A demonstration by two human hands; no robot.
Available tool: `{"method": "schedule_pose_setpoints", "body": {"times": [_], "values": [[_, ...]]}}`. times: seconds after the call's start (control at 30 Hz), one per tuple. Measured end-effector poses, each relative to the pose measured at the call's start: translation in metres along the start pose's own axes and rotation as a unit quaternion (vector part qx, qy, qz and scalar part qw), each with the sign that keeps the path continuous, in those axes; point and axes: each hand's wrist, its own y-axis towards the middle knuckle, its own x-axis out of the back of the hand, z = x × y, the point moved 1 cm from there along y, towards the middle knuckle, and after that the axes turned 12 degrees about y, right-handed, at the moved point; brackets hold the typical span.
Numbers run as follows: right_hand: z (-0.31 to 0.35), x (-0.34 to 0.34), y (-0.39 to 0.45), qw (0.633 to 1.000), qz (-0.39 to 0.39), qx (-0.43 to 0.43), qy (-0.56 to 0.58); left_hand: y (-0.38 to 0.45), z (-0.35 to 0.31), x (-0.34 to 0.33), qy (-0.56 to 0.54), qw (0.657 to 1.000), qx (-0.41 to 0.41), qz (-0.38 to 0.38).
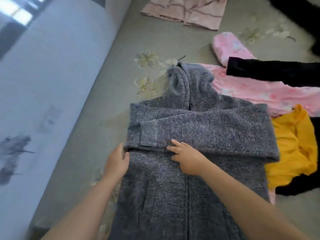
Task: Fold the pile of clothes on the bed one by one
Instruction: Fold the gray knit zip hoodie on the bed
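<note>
Resting on the grey knit sweater, the right hand lies palm down with fingers straight and spread, pressing the folded sleeve just below its ribbed cuff. The left hand sits at the sweater's left edge, fingers relaxed and touching the fabric where the sleeve fold meets the body; no grip is visible.

The sweater lies flat on the bed, hood pointing away from the person, both sleeves crossed over the chest. The bed cover is grey-green with a pale flower print.

To the right of the sweater, partly under it, lies a pink patterned garment. A black garment crosses over the pink one. A yellow garment lies crumpled just beside the sweater's right sleeve. A folded pale pink piece lies apart at the far edge.
</note>
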Motion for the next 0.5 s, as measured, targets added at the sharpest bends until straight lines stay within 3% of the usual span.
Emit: {"method": "schedule_pose_setpoints", "body": {"times": [0.13, 0.23, 0.37, 0.5], "values": [[-0.025, -0.021, -0.019, 0.986, -0.069, -0.148, 0.014, 0.029, -0.002, -0.017, -0.021, 0.999, -0.016, 0.023], [-0.042, -0.024, -0.025, 0.965, -0.078, -0.25, -0.002, 0.06, -0.019, -0.022, -0.016, 0.999, -0.001, 0.03], [-0.049, -0.023, -0.016, 0.955, -0.073, -0.288, 0.006, 0.096, -0.042, -0.022, 0.08, 0.996, -0.013, 0.045], [-0.046, -0.025, -0.001, 0.949, -0.105, -0.296, 0.02, 0.116, -0.057, -0.026, 0.02, 0.996, -0.032, 0.08]]}}
